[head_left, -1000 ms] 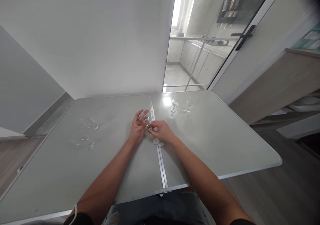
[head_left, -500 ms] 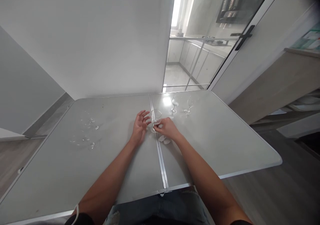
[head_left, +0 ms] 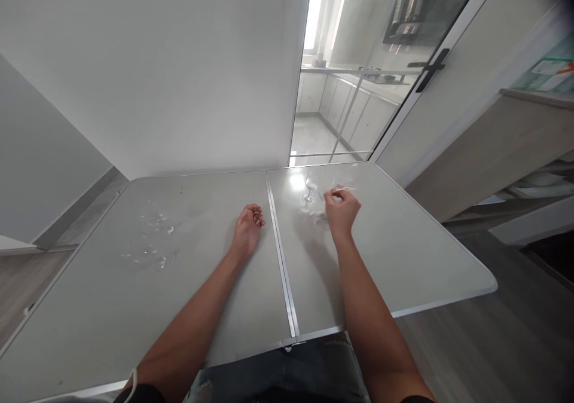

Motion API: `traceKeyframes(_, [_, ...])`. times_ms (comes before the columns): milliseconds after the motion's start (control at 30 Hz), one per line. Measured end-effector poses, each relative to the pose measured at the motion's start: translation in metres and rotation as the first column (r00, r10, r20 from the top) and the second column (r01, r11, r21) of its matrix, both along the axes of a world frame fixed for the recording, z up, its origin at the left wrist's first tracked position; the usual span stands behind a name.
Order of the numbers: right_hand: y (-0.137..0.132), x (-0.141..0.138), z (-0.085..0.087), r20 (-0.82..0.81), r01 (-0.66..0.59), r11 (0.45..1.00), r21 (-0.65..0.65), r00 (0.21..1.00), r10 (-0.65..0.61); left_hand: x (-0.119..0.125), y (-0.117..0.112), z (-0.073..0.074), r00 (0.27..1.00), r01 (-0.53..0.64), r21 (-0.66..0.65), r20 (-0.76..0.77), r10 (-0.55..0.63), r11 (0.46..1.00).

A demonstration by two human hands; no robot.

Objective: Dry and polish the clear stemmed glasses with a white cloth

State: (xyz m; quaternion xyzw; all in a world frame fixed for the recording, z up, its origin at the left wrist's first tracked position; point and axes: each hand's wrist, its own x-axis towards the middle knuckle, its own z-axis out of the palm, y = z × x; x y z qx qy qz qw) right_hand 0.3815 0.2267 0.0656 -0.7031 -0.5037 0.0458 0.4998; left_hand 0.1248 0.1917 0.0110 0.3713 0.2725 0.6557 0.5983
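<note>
Glass stands on the far part of the bench, just beside the right hand. That arm is stretched forward, fingers pinched together; I cannot tell if they hold anything. Left hand rests on the bench, loosely curled, holding nothing.

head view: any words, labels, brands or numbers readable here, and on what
No text can be read here.
Green and white sheets on the wooden ledge at right: print too blurred.
Dark appliance behind the glass door: markings too small.
Clear stemmed glass and grey folding table: no marks seen.
</note>
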Motion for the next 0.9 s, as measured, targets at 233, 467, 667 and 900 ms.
traceKeyframes(233, [0.005, 0.07, 0.006, -0.021, 0.284, 0.959, -0.004, 0.959, -0.284, -0.001, 0.002, -0.001, 1.0, 0.006, 0.001, 0.016, -0.006, 1.0])
traceKeyframes(467, [0.005, 0.111, -0.013, 0.016, 0.296, 0.865, -0.404, 0.948, -0.317, -0.001, 0.002, -0.002, 0.999, 0.03, -0.027, 0.027, -0.029, 0.999])
traceKeyframes(667, [0.003, 0.113, -0.02, 0.014, 0.153, 0.81, -0.567, 0.984, -0.176, 0.0, 0.001, 0.001, 0.999, 0.048, -0.037, 0.022, -0.047, 0.998])
traceKeyframes(900, [0.007, 0.113, -0.023, -0.011, 0.063, 0.732, -0.678, 0.995, -0.096, 0.002, 0.0, 0.003, 0.998, 0.056, -0.045, 0.028, -0.055, 0.997])
